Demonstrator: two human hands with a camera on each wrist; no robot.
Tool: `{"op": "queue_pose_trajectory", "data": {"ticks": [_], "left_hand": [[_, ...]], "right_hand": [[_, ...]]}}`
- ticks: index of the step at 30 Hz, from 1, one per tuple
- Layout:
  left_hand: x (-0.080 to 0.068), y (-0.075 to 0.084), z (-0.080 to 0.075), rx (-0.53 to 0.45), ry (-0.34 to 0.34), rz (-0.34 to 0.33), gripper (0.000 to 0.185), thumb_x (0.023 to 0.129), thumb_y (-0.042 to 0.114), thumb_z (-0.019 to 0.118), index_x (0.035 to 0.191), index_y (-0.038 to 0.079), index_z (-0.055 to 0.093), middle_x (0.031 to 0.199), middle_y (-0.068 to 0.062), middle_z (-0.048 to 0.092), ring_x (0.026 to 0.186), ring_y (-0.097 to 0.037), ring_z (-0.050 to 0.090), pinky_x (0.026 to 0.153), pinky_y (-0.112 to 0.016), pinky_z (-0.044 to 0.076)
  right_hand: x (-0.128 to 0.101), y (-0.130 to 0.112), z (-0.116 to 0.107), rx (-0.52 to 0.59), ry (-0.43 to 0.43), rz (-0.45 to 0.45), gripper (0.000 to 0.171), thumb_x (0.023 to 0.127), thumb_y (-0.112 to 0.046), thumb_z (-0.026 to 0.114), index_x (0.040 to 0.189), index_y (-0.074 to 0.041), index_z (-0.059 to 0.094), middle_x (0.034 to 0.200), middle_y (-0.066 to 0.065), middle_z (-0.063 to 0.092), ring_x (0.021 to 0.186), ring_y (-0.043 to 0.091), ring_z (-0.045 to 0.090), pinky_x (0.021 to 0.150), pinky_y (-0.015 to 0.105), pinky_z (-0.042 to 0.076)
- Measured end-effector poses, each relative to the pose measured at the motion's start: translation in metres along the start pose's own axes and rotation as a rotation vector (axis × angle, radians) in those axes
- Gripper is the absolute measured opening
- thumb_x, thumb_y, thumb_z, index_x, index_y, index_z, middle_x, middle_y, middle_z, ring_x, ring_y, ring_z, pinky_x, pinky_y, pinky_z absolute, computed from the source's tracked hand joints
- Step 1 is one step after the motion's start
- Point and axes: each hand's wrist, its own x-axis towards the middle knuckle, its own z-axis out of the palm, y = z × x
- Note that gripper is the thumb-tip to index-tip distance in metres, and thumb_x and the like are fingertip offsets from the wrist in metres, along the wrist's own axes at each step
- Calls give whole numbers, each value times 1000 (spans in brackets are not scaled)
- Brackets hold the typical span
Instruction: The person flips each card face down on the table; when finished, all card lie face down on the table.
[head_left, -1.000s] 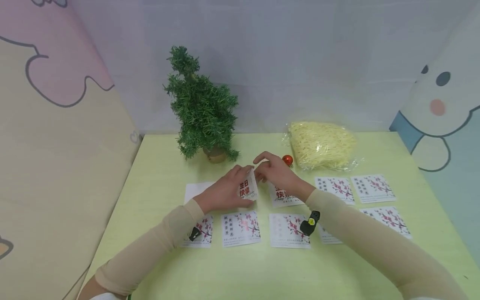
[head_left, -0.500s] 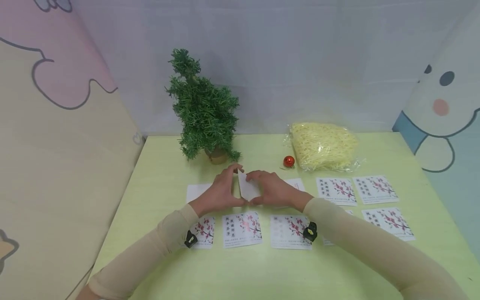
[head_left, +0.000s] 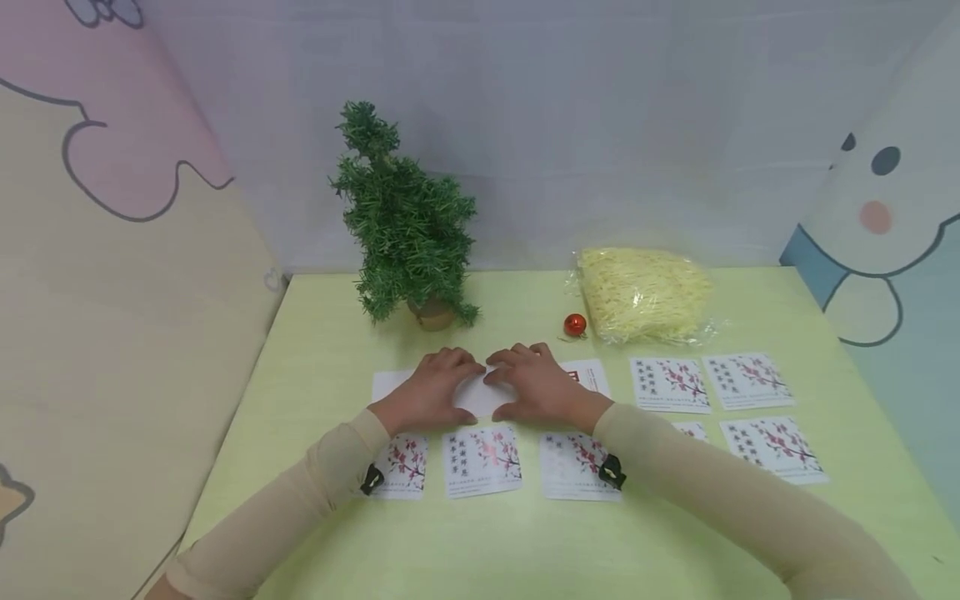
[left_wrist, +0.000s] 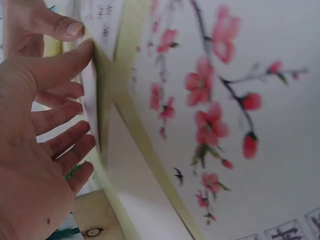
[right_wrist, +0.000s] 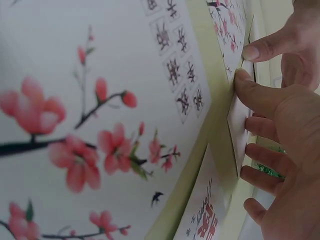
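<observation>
A small white card, blank side up, lies on the table between my hands. My left hand rests at its left side, fingers spread and thumb near the front edge. From the right, my right hand touches the card in much the same way, its thumb tip close to the left thumb in the right wrist view. Another blank white card is partly covered by the left hand. Beyond the right hand shows a card with red lettering, largely hidden by that hand.
Blossom-printed cards lie in front, such as this card, and several more at the right, including one card. Behind stand a small green tree, a red ball ornament and a clear bag of yellow shreds.
The card in my hands was upright with red lettering showing, then tilted with its blank side towards me. Now it lies flat, blank side up, and both hands have lowered to the table.
</observation>
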Motion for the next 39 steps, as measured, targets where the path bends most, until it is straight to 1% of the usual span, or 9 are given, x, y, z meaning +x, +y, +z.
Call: {"op": "queue_pose_trajectory", "data": {"ticks": [6, 10, 13, 16, 20, 26, 33, 36, 39], "left_hand": [[-2, -4, 4, 17, 3, 39, 80, 88, 36, 95, 156, 12, 59, 148, -7, 55, 142, -30, 49, 127, -60, 33], [-2, -2, 3, 9, -2, 43, 85, 87, 36, 95, 158, 12, 56, 149, -8, 55, 142, -31, 49, 126, -60, 33], [1, 6, 1, 5, 3, 38, 87, 89, 40, 93, 161, 12, 53, 151, -9, 54, 144, -31, 48, 127, -59, 31], [12, 21, 2, 51, 18, 47, 88, 92, 49, 88, 163, 12, 51, 153, -9, 54, 146, -30, 47, 128, -57, 31], [38, 48, 9, 163, 29, 78, 90, 96, 63, 79, 164, 14, 49, 158, -7, 55, 150, -27, 47, 128, -53, 32], [74, 82, 27, 284, -11, 119, 102, 94, 75, 73, 168, 12, 43, 159, -6, 56, 146, -24, 50, 125, -47, 38], [86, 92, 40, 302, -26, 139, 105, 93, 69, 78, 169, 7, 38, 153, -8, 58, 136, -23, 52, 119, -41, 45], [87, 93, 40, 293, -20, 151, 102, 96, 63, 79, 168, 4, 38, 153, -10, 58, 136, -24, 52, 119, -39, 46], [89, 93, 40, 287, -20, 174, 101, 98, 60, 79, 168, 1, 36, 152, -12, 57, 135, -24, 53, 119, -36, 46]], "right_hand": [[-9, 4, -3, 11, -14, 26, 68, 94, -49, 86, 152, -17, 67, 165, 5, 56, 155, 29, 49, 125, 58, 33], [-29, 17, -19, 54, -40, 76, 82, 90, -41, 90, 159, -10, 58, 168, 10, 51, 158, 35, 44, 130, 59, 31], [-49, 30, -32, 74, -63, 109, 91, 87, -34, 94, 162, -3, 52, 170, 18, 46, 159, 42, 42, 130, 61, 33], [-66, 39, -42, 88, -97, 154, 97, 86, -30, 95, 164, 0, 46, 172, 22, 41, 159, 47, 39, 130, 63, 34], [-80, 47, -47, 82, -131, 199, 96, 89, -27, 94, 166, 1, 43, 174, 22, 38, 161, 47, 38, 130, 62, 34], [-87, 53, -46, 33, -123, 183, 93, 89, -20, 93, 165, 3, 44, 172, 23, 42, 159, 47, 40, 130, 61, 34], [-90, 60, -45, 1, -85, 143, 90, 87, -20, 94, 162, 4, 48, 161, 20, 53, 151, 42, 51, 127, 56, 41], [-91, 63, -45, -25, -64, 113, 85, 88, -20, 93, 159, 3, 51, 149, 17, 59, 138, 35, 59, 121, 53, 48], [-91, 65, -45, -46, -48, 100, 82, 88, -21, 93, 156, 3, 53, 137, 13, 59, 123, 28, 60, 112, 49, 53]]}}
